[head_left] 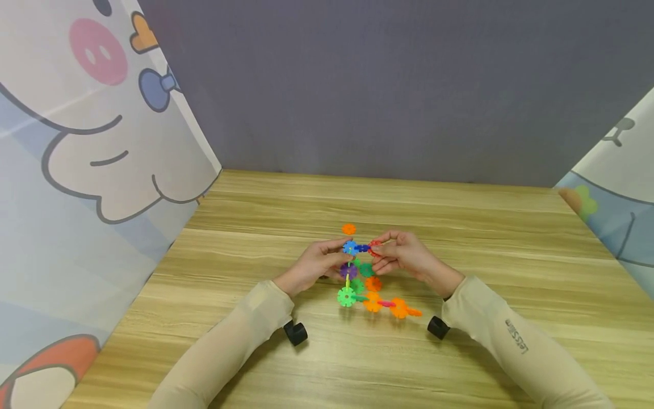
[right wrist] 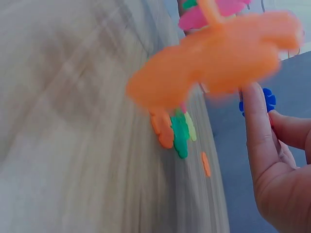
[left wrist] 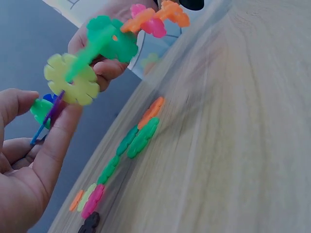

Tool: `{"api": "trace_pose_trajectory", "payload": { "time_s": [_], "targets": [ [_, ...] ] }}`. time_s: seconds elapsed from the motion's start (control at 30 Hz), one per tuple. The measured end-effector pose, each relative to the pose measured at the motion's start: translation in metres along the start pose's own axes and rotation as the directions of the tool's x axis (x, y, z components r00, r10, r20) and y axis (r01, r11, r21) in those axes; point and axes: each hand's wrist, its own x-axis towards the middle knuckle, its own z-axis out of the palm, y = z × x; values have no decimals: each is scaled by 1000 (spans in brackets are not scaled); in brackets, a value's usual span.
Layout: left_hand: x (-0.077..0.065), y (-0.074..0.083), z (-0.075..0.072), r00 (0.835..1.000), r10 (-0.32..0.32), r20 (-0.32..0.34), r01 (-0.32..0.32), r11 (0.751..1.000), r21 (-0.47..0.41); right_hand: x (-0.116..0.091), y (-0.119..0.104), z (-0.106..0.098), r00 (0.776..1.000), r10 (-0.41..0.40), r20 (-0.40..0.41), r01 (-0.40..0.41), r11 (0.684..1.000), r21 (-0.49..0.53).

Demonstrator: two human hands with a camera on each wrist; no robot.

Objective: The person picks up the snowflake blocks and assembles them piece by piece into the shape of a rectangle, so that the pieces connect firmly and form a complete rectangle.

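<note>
A chain of interlocking plastic snowflake discs hangs above the table between the hands. My left hand (head_left: 319, 262) pinches it near the light blue disc (head_left: 350, 247), at its upper left corner. On the other side, my right hand (head_left: 409, 257) pinches a red disc (head_left: 375, 248) between thumb and fingers. A dark blue disc (head_left: 363, 248) links the two. Below the left hand the chain runs down through a purple disc (head_left: 349, 271) to a light green disc (head_left: 346, 296). From there it turns right through orange discs (head_left: 399, 308) and a pink disc (head_left: 386, 304).
Loose discs lie on the wooden table beneath the chain, among them an orange disc (head_left: 349, 229), a pink disc (left wrist: 93, 202) and a black disc (left wrist: 89, 224). A grey panel (head_left: 388, 91) stands behind the table, with a cartoon-printed cloth (head_left: 117, 153) on the left.
</note>
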Motion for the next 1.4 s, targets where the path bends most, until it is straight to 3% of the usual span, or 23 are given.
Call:
{"api": "trace_pose_trajectory", "payload": {
  "time_s": [0.33,0.53,0.73,1.07,1.4],
  "targets": [
    [2,3,2,1000,0,25,0,1000,-6,1,3,0,1000,11,-2,-11,999,41],
    [5,8,1,1000,13,23,-14,999,33,0,5,1,999,33,-8,-32,994,102],
    [3,11,0,999,2,32,-3,999,32,0,1,0,999,47,2,-47,996,69],
    [-1,6,-7,1000,-15,24,14,999,43,-2,1,-8,993,59,106,-59,998,-2],
    [-6,7,-12,1000,-2,17,1,1000,25,-3,3,-18,993,59,104,-57,998,-19]
  ]
}}
